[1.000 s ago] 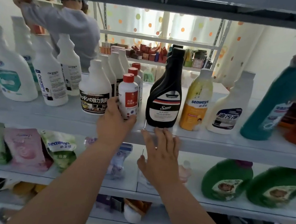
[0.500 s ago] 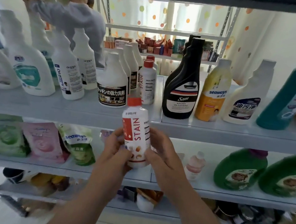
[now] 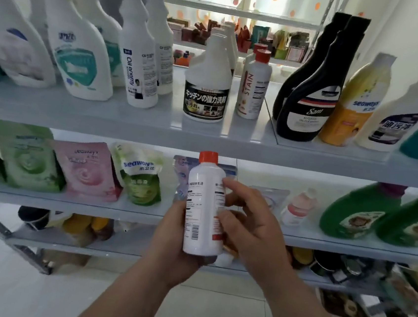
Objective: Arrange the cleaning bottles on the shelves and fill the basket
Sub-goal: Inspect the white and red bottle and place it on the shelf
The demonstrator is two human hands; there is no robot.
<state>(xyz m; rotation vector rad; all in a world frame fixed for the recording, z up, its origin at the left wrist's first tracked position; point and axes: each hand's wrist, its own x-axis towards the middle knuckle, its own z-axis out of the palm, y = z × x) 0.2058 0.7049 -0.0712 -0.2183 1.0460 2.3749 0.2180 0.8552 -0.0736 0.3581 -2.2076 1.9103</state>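
Observation:
A small white stain-remover bottle (image 3: 204, 204) with an orange-red cap stands upright in front of the middle shelf, its back label and barcode facing me. My left hand (image 3: 175, 235) grips its lower body from the left and below. My right hand (image 3: 247, 224) touches its right side with curled fingers. Two matching STAIN bottles (image 3: 254, 85) stand on the upper shelf (image 3: 129, 121), between a white bottle with a black Japanese label (image 3: 207, 86) and two black Sam bottles (image 3: 310, 91).
White spray bottles (image 3: 80, 49) fill the upper shelf's left; a yellow seaways bottle (image 3: 353, 103) and a white bottle (image 3: 398, 116) stand right. The middle shelf holds refill pouches (image 3: 85, 171), a small pink bottle (image 3: 298, 206) and green jugs (image 3: 359, 213). Clutter sits on the bottom shelf.
I took the front stain bottle off the upper shelf, lowered it before the middle shelf and turned it from its front label to its back label. My view has dropped and come closer.

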